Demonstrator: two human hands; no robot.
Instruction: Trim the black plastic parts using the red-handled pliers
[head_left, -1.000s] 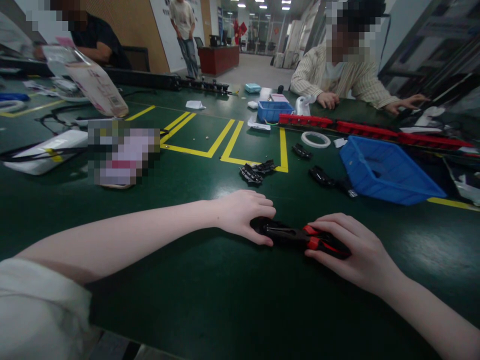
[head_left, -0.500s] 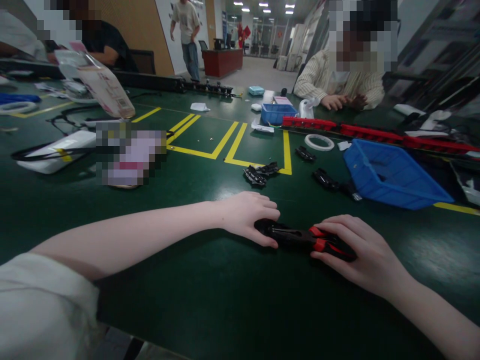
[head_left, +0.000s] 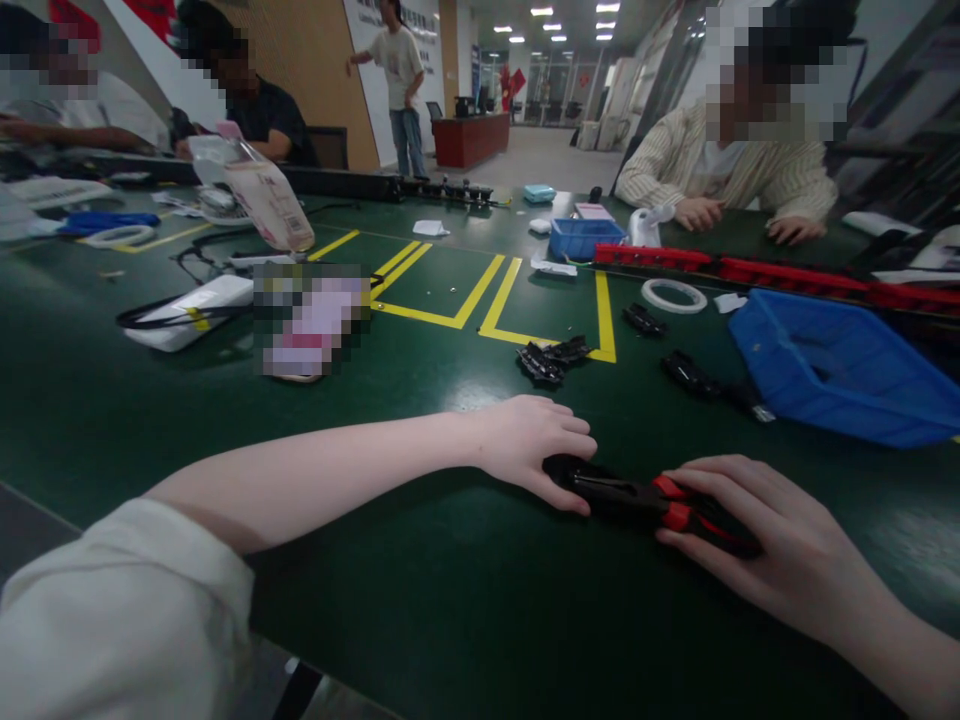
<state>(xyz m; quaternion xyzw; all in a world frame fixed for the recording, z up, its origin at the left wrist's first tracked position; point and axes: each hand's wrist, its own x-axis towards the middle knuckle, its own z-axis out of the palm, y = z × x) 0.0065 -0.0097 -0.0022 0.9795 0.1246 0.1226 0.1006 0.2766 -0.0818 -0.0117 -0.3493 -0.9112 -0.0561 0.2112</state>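
Head view: left hand pinches the black end of a black-and-red tool. Right hand closes over its red end. Blue bin sits beyond the tool.

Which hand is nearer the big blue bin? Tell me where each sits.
Right. The right hand, on the red end of the tool, lies just in front of the bin; the left hand, on its black end, is farther off to the left.

From the black-and-red tool, the bench lies bare toward 6 o'clock, while a cluster of black parts sits at 11 o'clock, another black part at 1, and the blue bin blocks 2 o'clock.
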